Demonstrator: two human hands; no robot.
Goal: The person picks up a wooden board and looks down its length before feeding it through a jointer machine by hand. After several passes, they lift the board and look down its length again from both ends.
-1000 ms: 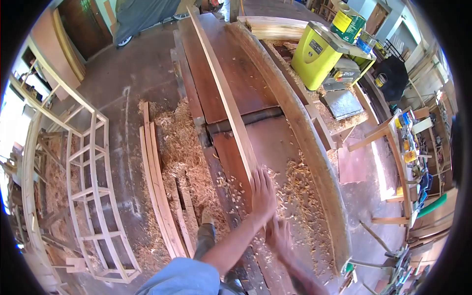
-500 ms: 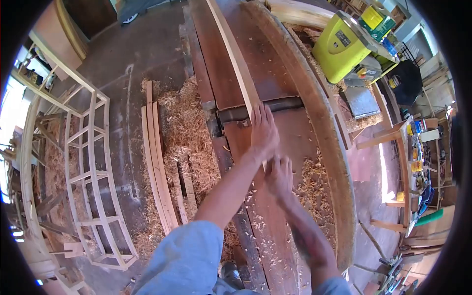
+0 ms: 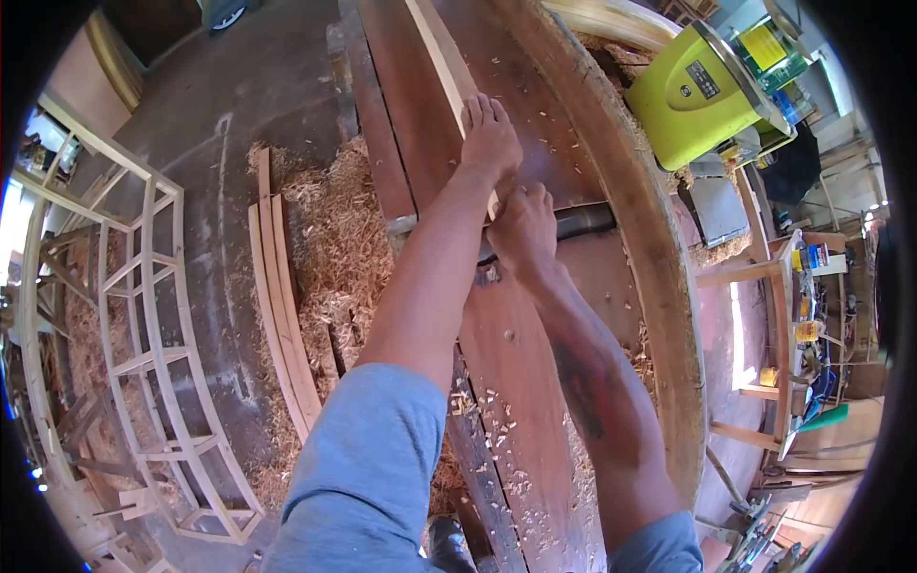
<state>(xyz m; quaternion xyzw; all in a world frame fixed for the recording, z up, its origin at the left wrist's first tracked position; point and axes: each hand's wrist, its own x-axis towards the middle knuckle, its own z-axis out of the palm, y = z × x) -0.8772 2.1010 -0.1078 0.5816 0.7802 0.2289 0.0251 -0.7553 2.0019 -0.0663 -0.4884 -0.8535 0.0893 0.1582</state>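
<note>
A long pale wooden strip (image 3: pixel 437 53) lies lengthwise on a dark reddish planer bed (image 3: pixel 516 344). My left hand (image 3: pixel 491 136) presses flat on top of the strip's near end. My right hand (image 3: pixel 523 229) grips the strip's tail right behind the left hand, over the dark cutter slot (image 3: pixel 585 220) that crosses the bed. Both arms are stretched out forward. The strip's near end is hidden under my hands.
A curved timber fence (image 3: pixel 638 229) borders the bed on the right. Shavings (image 3: pixel 334 248) and several pale strips (image 3: pixel 277 306) lie on the floor to the left, beside a curved lattice frame (image 3: pixel 143 344). A yellow-green machine (image 3: pixel 712 95) stands at upper right, a cluttered bench (image 3: pixel 812 315) at the right.
Both hands have slid forward along the bed with the strip, from the shaving-covered near part up to and over the cutter slot. The view has followed them forward.
</note>
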